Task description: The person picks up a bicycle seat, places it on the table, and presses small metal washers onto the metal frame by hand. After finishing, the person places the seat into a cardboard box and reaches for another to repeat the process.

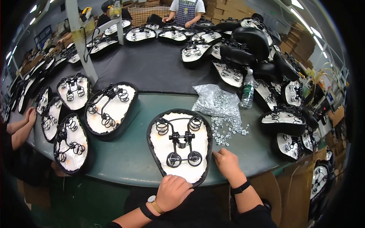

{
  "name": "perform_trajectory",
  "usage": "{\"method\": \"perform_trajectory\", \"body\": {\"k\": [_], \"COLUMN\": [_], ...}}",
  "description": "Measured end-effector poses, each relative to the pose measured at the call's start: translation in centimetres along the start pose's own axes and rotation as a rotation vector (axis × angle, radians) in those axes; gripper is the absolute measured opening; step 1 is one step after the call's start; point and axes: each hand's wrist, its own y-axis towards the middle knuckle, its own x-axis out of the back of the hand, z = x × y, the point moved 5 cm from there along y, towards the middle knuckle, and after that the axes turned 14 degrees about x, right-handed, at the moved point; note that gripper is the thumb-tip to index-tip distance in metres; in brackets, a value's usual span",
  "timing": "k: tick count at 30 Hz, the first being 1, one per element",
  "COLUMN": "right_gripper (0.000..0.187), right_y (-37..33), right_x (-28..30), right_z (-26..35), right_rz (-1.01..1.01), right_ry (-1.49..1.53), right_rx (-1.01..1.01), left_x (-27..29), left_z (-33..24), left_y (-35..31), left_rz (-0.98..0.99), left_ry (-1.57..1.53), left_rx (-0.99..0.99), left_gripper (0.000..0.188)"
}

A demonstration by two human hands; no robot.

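In front of me an upside-down bicycle saddle [182, 148] lies on the green table [121, 161], showing its white underside, black coil springs, rails and a clamp in the middle. My left hand [173, 193] is closed over its near edge. Just beyond the right rim is my right hand [227, 164], its fingers curled together at the tabletop; whatever they hold, if anything, is hidden. Small shiny metal nuts [224, 133] lie scattered past that hand, spilling from a clear plastic bag [216, 100] full of them.
A plastic bottle [248, 91] stands right of the bag. Several upturned saddles [110, 110] sit on the left, and more are piled at the right [283, 122]. Another person's hands [28, 117] rest at the far left. Across the black surface [152, 70] stands a person in an apron [186, 13].
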Motion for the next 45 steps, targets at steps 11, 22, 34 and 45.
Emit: {"method": "perform_trajectory", "body": {"k": [11, 22, 34, 45], "right_gripper": [0.011, 0.017, 0.027, 0.033], "right_y": [-1.0, 2.0, 4.9, 4.9], "right_x": [3.8, 3.9, 3.8, 3.4], "right_z": [9.2, 12.0, 13.5, 13.8], "right_rz": [-0.037, 0.062, -0.179, -0.177], "right_ry": [1.636, 1.336, 0.358, 0.301], "right_rx": [-0.534, -0.308, 0.157, 0.163], "left_x": [3.8, 5.9, 4.2, 3.1], "left_z": [-0.8, 1.9, 6.6, 7.2], "left_y": [0.0, -0.2, 2.4, 2.9], "left_rz": [-0.243, -0.192, -0.281, -0.178], "left_ry": [-0.05, 0.037, 0.09, 0.032], "left_rx": [0.083, 0.27, 0.475, 0.495], "left_gripper": [0.028, 0.019, 0.014, 0.018]}}
